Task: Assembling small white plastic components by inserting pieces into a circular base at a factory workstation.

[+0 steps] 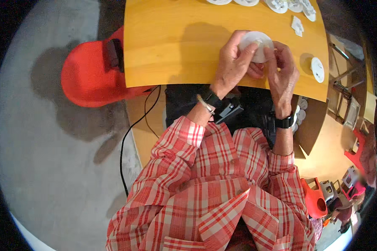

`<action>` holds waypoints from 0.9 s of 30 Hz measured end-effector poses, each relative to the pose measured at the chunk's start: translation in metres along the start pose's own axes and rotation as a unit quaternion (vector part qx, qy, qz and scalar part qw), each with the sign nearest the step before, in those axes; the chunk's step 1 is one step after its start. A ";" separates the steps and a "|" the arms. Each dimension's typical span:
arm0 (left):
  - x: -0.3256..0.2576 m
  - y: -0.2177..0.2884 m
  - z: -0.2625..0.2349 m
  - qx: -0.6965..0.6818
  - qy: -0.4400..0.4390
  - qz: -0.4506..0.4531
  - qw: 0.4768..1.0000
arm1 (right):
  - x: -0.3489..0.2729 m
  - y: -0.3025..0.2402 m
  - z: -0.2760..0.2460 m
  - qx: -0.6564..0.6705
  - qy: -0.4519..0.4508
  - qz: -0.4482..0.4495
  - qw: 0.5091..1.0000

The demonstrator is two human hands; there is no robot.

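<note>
Over the near part of the yellow table, I hold a white round plastic disc (262, 38) between both hands. My left hand (233, 58) is closed on its left side, the thumb lying across the disc's face. My right hand (283, 69) pinches the lower right edge with bent fingers. A small pale piece seems to sit at the disc's middle, by my left thumb, though I cannot make out its kind. To the right of my right hand, a white round part (317, 70) with dark spots lies by the table's edge.
Several white round parts (276, 5) stand along the table's (155, 46) far side, with a small white piece (297, 26) nearer. A red stool (88, 75) is at the left. A black cable (122, 154) hangs down. Below right, a cardboard box (312, 125) stands beside white discs (300, 113).
</note>
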State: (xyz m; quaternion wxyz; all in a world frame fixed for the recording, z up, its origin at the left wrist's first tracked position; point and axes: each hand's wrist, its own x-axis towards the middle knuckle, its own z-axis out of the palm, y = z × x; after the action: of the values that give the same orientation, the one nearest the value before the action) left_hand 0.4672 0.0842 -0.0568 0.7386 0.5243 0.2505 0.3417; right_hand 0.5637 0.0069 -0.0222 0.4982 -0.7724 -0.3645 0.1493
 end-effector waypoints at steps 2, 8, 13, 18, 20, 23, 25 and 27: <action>-0.002 0.003 0.001 -0.006 0.010 0.004 1.000 | 0.000 0.004 0.005 -0.017 -0.001 -0.033 0.999; -0.004 0.014 -0.001 -0.046 -0.017 -0.061 0.997 | 0.001 0.010 0.008 0.022 0.009 -0.048 0.999; -0.001 0.015 0.001 -0.061 -0.043 -0.082 0.994 | -0.001 0.022 0.008 0.056 0.026 -0.032 0.998; 0.000 0.018 0.003 -0.071 -0.029 -0.107 0.991 | 0.000 0.020 0.012 0.096 0.032 -0.008 0.995; -0.001 0.023 0.008 -0.009 -0.012 -0.101 0.995 | 0.001 0.018 0.016 0.079 0.051 -0.003 0.996; -0.002 0.021 0.014 0.062 0.029 -0.023 0.997 | 0.002 0.009 0.018 0.029 0.069 0.004 0.997; 0.000 0.011 0.008 0.130 0.033 0.019 0.991 | 0.003 0.008 0.020 0.002 0.057 0.023 0.998; 0.001 0.007 0.007 0.196 0.038 0.059 0.978 | 0.003 0.010 0.019 0.011 0.057 0.013 0.998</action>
State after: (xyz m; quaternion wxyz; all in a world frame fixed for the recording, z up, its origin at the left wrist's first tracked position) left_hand 0.4712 0.0822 -0.0478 0.5898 0.6593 0.3092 0.3492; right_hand 0.5581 0.0190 -0.0391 0.5249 -0.7786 -0.3241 0.1151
